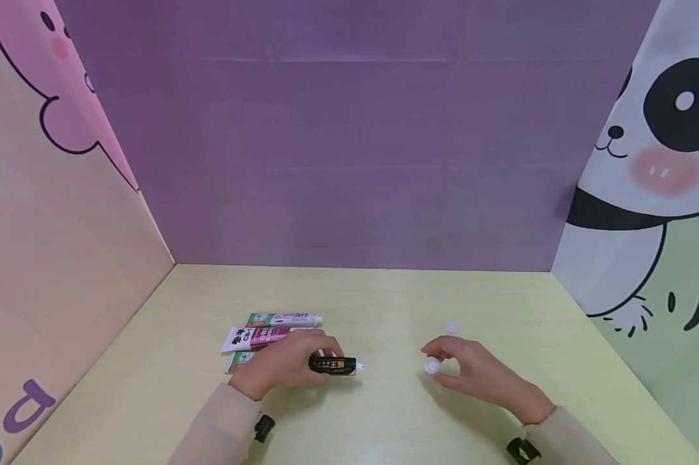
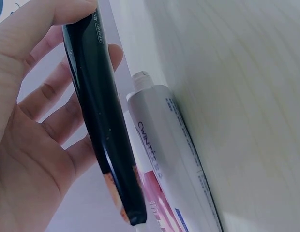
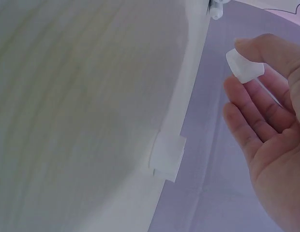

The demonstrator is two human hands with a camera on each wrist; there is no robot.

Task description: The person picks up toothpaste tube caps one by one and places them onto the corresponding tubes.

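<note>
My left hand (image 1: 288, 365) grips a black toothpaste tube (image 1: 336, 366) with pale lettering, held level over the table. Its bare white nozzle (image 1: 361, 366) points right, toward the other hand. Between thumb and fingertips my right hand (image 1: 483, 376) pinches a small white cap (image 3: 245, 66), a gap away from the tube. A second white cap (image 1: 451, 329) stands on the table just beyond that hand. Several tubes lie side by side near the left hand: a white-and-green one (image 1: 282, 320), a white-and-purple one (image 1: 261, 338), and a green one (image 1: 241, 360) partly hidden by the hand.
A pale wood-grain table (image 1: 384, 297) spans the work area. Behind it rises a purple back wall (image 1: 355, 161). Printed side panels stand at left and right, the right one with a panda (image 1: 674, 174). Black wrist devices (image 1: 264, 428) sit near both sleeves.
</note>
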